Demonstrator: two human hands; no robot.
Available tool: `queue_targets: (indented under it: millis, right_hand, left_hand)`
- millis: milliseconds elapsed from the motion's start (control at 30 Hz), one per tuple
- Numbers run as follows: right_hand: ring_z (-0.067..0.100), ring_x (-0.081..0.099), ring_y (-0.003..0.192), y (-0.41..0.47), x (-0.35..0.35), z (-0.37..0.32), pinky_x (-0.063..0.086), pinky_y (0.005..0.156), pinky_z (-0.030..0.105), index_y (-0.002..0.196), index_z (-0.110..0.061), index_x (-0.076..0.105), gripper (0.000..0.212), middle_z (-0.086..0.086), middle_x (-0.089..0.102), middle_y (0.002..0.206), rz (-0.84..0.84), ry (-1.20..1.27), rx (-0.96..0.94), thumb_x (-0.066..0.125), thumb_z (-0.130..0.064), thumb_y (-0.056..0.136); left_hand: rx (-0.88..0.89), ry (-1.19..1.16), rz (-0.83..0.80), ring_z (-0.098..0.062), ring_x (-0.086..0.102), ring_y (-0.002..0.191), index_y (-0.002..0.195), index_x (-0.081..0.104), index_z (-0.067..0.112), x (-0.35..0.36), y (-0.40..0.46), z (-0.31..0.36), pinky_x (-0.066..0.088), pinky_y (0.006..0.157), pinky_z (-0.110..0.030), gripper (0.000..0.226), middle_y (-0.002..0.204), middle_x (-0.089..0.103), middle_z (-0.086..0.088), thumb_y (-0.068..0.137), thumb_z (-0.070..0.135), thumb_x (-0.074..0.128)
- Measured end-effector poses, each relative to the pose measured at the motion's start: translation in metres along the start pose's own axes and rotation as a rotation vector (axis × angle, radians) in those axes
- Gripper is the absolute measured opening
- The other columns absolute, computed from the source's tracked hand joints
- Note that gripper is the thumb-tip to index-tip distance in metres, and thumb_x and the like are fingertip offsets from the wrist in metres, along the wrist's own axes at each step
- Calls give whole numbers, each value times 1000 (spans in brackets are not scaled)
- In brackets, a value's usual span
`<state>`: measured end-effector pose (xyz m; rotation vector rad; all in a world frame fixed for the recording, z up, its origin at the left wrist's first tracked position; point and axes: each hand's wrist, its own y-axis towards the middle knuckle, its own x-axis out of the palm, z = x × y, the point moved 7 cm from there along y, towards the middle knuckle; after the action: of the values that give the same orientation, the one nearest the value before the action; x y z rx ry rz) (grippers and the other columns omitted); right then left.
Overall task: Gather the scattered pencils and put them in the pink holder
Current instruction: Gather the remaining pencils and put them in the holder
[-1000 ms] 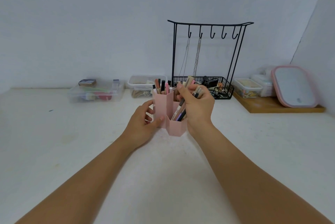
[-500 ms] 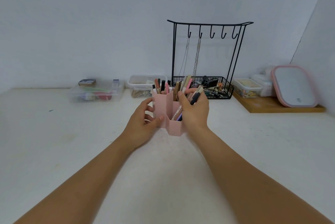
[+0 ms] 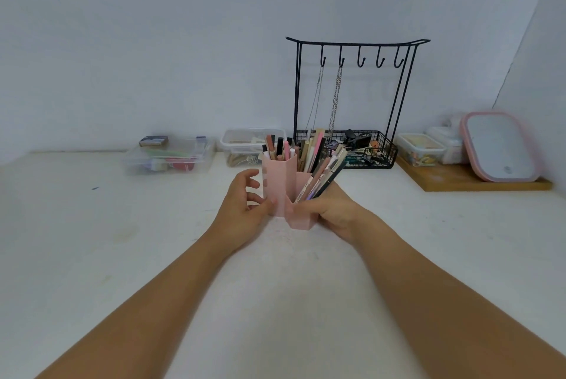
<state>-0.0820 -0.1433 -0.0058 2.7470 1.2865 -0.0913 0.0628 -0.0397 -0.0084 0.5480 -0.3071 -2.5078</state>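
Note:
The pink holder point(image 3: 301, 220), made of joined hexagonal tubes, stands on the white table between my two hands. Several pencils and pens point(image 3: 327, 174) stick out of its tubes, and the right-hand bunch leans out to the right. My left hand point(image 3: 242, 210) is at the holder's left side: its thumb touches the front wall and its fingers are loosely spread just off the left wall. My right hand point(image 3: 333, 210) sits low against the holder's right side and wraps around it, with the fingertips hidden behind it.
A black wire jewellery stand point(image 3: 355, 96) with chains and a filled basket is right behind the holder. Clear plastic boxes point(image 3: 168, 158) point(image 3: 245, 148) line the back wall. At the right, a wooden board point(image 3: 459, 181) carries small containers point(image 3: 419, 153) and a pink-rimmed lid point(image 3: 499, 145).
My right hand let go of the bunch of pencils, which now stands in the holder, and dropped down to the holder's right side. My left fingers spread a little away from the holder.

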Motion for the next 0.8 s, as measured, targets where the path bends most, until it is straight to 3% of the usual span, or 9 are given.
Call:
queue_targets:
  millis: [133,267,367,433,533,600,800]
  right_hand:
    - [21,72,107,3,10,0,58,91,48,136,-13,55,85,2,75,115,120,-115,-126,94,-22,61]
    - [3,73,96,-3,-7,1,61,84,26,130,-22,58,78,-10,76,107,254,-210,-135,95,-27,62]
    - [-2,71,93,0,-22,0,59,84,22,129,-26,57,83,-15,74,106,305,-316,-98,95,-42,56]
    - [-2,68,94,10,-34,1,56,83,18,126,-27,57,85,-19,71,106,314,-361,-55,95,-49,52]
    - [4,72,97,26,-55,5,59,89,31,128,-28,60,101,-15,75,108,337,-387,-5,94,-64,40]
    - [7,73,98,40,-72,13,60,90,36,129,-29,58,114,-14,75,108,367,-378,13,92,-71,29]
    - [10,72,101,70,-102,22,59,91,40,128,-31,58,114,-15,74,110,399,-317,44,97,-62,25]
  left_hand:
    - [47,40,-15,-15,62,106,140,44,18,2,-2,7,51,73,-12,56,122,56,-6,92,17,72]
    - [126,132,-114,-13,54,123,154,37,20,13,-4,10,45,86,-7,62,138,49,0,97,24,62]
    - [76,198,-174,-13,51,128,156,33,25,20,1,3,40,95,-14,63,143,49,6,99,23,58]
    - [-11,263,-133,-14,52,121,154,35,20,18,9,-4,39,97,-21,60,138,51,3,100,19,60]
    - [-131,258,-89,-18,55,115,148,41,14,13,27,-11,44,101,-31,55,132,54,-4,99,21,63]
    - [-153,283,-116,-18,53,115,149,40,15,19,38,-10,42,100,-29,56,134,52,-4,99,25,63]
    - [-163,193,41,-16,57,102,135,53,17,29,78,-11,40,83,-22,41,117,59,1,96,23,66]
